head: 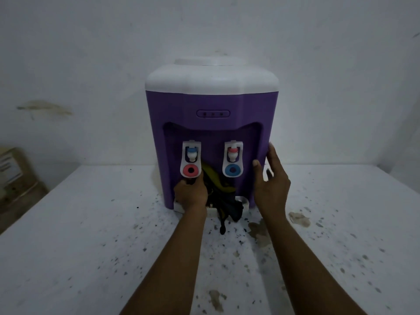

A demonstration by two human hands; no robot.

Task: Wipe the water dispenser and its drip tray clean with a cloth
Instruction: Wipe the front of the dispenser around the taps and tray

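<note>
A purple water dispenser (211,105) with a white top stands at the far middle of a white, dark-speckled table (91,223), its back close to a pale wall (91,53). In its front recess are two white taps: the left tap (191,160) has a pink ring at its lower end and the right tap (233,159) a blue one. The white drip tray (244,200) sits at the foot of the recess and is mostly covered. The left hand (191,194) reaches in just under the left tap, its fingers curled round a dark cloth (218,189) with a yellow streak. The cloth is bunched between the taps and over the tray, and a dark tail of it hangs past the tray's near edge onto the table. The right hand (271,185) holds nothing. Its fingers are straight and spread along the dispenser's right side, and its thumb lies against the front edge. A brownish stain (300,218) marks the table to the right, and a cardboard box (13,178) stands at the far left.
</note>
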